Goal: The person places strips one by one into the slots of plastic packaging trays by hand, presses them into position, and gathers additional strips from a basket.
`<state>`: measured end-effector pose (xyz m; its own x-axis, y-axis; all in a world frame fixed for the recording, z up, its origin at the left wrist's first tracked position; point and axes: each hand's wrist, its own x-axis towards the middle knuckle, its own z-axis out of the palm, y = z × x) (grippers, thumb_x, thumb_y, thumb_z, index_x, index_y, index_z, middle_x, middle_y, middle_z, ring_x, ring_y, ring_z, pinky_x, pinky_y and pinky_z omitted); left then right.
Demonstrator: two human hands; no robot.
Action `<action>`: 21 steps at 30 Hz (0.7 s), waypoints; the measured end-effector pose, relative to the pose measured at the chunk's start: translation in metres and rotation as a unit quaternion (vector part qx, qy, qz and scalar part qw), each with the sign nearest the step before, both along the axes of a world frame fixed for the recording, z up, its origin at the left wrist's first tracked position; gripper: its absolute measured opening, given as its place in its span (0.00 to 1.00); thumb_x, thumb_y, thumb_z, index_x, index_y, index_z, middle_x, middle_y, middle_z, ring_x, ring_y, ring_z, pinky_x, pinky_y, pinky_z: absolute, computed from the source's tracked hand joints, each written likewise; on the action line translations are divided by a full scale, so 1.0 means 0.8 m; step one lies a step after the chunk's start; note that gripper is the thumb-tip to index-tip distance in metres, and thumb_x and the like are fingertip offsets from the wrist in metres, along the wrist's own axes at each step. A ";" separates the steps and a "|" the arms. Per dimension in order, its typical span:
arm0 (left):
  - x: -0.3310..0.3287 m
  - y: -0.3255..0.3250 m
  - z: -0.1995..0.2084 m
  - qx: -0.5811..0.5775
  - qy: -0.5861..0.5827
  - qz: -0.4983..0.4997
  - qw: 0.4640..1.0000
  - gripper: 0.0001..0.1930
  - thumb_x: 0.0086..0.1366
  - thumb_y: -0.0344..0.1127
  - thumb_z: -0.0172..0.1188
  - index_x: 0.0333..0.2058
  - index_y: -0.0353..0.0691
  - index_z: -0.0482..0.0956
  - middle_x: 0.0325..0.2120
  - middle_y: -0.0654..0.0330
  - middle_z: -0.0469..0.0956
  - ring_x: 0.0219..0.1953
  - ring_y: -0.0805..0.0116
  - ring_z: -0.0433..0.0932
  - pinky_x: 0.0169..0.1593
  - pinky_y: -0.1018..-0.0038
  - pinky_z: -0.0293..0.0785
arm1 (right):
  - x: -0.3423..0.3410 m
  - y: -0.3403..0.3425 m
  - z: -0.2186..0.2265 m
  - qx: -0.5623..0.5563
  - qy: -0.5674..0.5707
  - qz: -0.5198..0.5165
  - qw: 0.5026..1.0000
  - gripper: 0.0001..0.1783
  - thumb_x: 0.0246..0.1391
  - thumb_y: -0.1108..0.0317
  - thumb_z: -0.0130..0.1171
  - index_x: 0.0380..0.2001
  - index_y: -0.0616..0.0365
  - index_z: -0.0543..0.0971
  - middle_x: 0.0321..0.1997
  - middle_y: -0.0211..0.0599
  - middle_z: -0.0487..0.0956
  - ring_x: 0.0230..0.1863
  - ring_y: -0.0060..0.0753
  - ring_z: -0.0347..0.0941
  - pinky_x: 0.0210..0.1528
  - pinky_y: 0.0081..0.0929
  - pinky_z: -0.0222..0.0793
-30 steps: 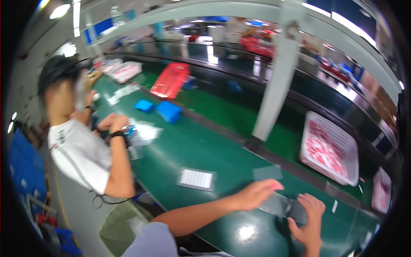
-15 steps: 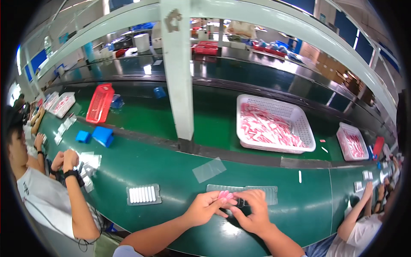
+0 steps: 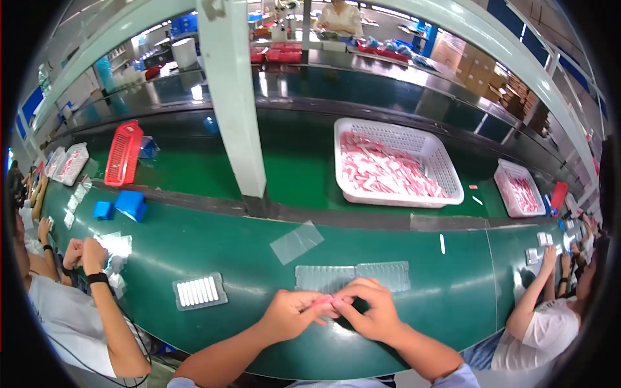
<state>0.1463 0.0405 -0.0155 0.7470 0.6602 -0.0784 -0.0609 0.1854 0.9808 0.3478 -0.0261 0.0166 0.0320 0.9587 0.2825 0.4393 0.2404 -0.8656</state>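
Observation:
Small pink pieces (image 3: 325, 301), too covered by fingers to make out fully, sit between my two hands above the green table. My left hand (image 3: 288, 315) is closed round them. Thumb and forefinger of my right hand (image 3: 374, 312) pinch at their right end. Just beyond my fingers lies a clear ribbed plastic tray (image 3: 384, 277) spread in two halves, its near edge partly hidden by my right hand. To the left, another clear tray (image 3: 220, 289) holds a row of several white sticks.
A clear plastic sheet (image 3: 296, 242) and one loose white stick (image 3: 442, 244) lie on the table. A white basket (image 3: 446, 169) of pink-and-white pieces stands beyond, right of a white post (image 3: 231, 116). Co-workers' hands (image 3: 94, 257) are busy at left and right.
My view has shifted, so the surroundings sit further left and higher. My hands have drawn closer together, and less of the pink pieces shows between them.

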 end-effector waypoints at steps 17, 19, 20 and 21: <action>-0.015 0.040 0.027 -0.066 0.034 0.110 0.991 0.15 0.75 0.35 0.56 0.49 0.26 0.79 0.43 0.46 0.85 0.41 0.57 0.88 0.38 0.69 0.87 | 0.014 0.089 0.010 -0.213 0.273 0.053 0.937 0.03 0.55 0.75 0.69 0.29 0.63 0.87 0.25 0.29 0.81 0.26 0.17 0.70 0.30 0.20 0.64; -0.016 0.039 0.025 -0.065 0.027 0.112 0.991 0.15 0.75 0.35 0.56 0.49 0.26 0.79 0.43 0.46 0.85 0.41 0.57 0.88 0.38 0.69 0.87 | 0.015 0.091 0.011 -0.215 0.294 0.036 0.931 0.04 0.56 0.75 0.69 0.28 0.64 0.86 0.25 0.29 0.81 0.25 0.16 0.69 0.29 0.19 0.63; -0.016 0.039 0.023 -0.065 0.020 0.114 0.991 0.15 0.75 0.35 0.56 0.49 0.26 0.79 0.43 0.46 0.85 0.40 0.57 0.88 0.38 0.70 0.87 | 0.018 0.093 0.010 -0.203 0.307 0.031 0.929 0.04 0.56 0.75 0.68 0.28 0.64 0.86 0.25 0.28 0.81 0.25 0.16 0.69 0.29 0.19 0.63; -0.016 0.040 0.023 -0.064 0.021 0.115 0.991 0.15 0.75 0.35 0.56 0.49 0.26 0.79 0.43 0.46 0.85 0.40 0.57 0.88 0.38 0.70 0.87 | 0.020 0.094 0.009 -0.192 0.321 0.027 0.927 0.05 0.56 0.75 0.68 0.28 0.64 0.86 0.24 0.28 0.80 0.25 0.16 0.69 0.29 0.19 0.62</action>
<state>0.1335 0.0723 0.0029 0.5724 0.7951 -0.2004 -0.0764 0.2951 0.9524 0.3637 0.0489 0.0239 0.0251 0.9898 -0.1401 -0.1990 -0.1324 -0.9710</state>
